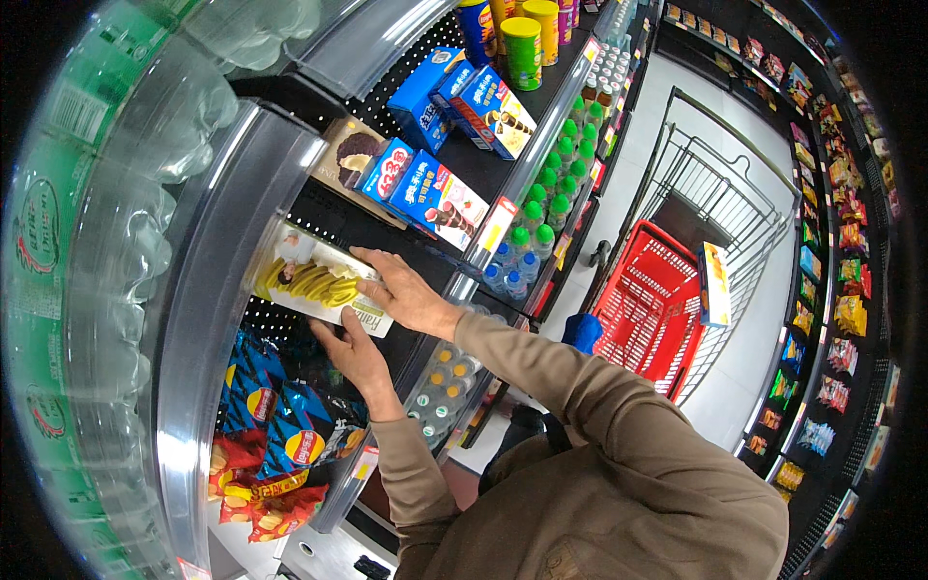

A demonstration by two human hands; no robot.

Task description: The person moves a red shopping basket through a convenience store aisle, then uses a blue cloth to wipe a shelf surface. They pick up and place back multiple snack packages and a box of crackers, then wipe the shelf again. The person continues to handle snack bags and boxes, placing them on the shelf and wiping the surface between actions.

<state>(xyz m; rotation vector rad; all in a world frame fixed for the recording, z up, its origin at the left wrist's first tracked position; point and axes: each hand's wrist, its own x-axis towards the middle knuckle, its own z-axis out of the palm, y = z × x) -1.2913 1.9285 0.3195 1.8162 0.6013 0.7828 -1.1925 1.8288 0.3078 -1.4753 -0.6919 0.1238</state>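
Observation:
A white snack box [319, 279] with yellow-green round biscuits and a small figure printed on its front stands on a black shelf, tilted in my view. My right hand [406, 290] grips its upper side, thumb on the printed face. My left hand [355, 355] holds the lower side, thumb on the face near the lower corner, the other fingers partly hidden behind it. Just above stand blue wafer roll boxes [438, 199] and a beige biscuit box [348, 163]. Below my left hand lie blue Lay's chip bags [290, 428].
Large green-labelled bottles [138, 123] stand on the upper shelf at left. Small capped bottles [547, 196] line a lower shelf. A shopping cart [714, 159] with a red basket [652, 304] and a yellow-white box [714, 283] stands behind at right. Red chip bags [272, 507] sit at the shelf's end.

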